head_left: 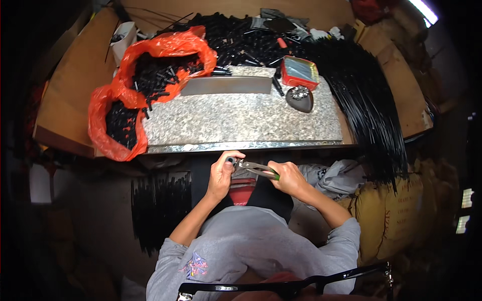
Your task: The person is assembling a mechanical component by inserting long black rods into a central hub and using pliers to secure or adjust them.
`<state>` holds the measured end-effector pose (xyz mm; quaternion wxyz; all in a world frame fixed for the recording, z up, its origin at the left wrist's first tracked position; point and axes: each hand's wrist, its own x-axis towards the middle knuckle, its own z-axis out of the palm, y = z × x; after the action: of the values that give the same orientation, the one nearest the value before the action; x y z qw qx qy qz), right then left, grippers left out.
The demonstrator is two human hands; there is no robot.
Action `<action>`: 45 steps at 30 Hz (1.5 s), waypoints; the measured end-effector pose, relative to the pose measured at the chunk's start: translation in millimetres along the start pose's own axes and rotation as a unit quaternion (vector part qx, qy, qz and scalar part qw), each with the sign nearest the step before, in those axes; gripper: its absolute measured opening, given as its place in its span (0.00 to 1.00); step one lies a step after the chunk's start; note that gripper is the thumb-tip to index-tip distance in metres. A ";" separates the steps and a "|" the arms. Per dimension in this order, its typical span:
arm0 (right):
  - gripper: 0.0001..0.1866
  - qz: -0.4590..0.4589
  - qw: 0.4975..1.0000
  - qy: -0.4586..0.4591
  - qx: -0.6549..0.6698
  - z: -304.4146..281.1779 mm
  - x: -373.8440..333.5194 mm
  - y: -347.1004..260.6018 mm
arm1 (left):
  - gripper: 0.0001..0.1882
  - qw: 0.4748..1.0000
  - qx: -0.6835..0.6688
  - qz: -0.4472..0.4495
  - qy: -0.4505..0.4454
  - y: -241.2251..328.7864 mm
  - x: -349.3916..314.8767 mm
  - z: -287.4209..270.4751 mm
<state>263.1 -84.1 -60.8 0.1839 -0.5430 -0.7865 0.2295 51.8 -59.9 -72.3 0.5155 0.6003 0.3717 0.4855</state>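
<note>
In front of the table's near edge, my left hand [220, 176] is closed on a small dark cylindrical piece [231, 160], its end showing between thumb and fingers. My right hand [288, 178] is wrapped round a pair of pliers [257, 167] with green on the handles. The metal jaws point left and reach the piece at my left fingertips. Whether they bite on it is too small to tell. Both hands are above my lap, just short of the speckled stone slab [236, 118].
Orange plastic bags [95, 118] of short black parts stand at the left. A grey metal strip [226, 86], red box [299, 73] and dark dish [303, 106] lie on the slab. Long black rods [369, 100] hang over the right edge; another bundle [160, 210] lies lower left. A yellow sack [384, 220] is at right.
</note>
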 end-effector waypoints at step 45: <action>0.06 0.125 0.955 0.266 0.026 -98.3 130.1 163.2 | 0.22 1.000 -0.018 0.023 -0.010 7.6 11.7 -0.2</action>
<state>397.0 103.7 -65.9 0.3706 -0.6735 -0.6284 0.1186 54.2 -50.2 -62.5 0.5186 0.6046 0.3435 0.4975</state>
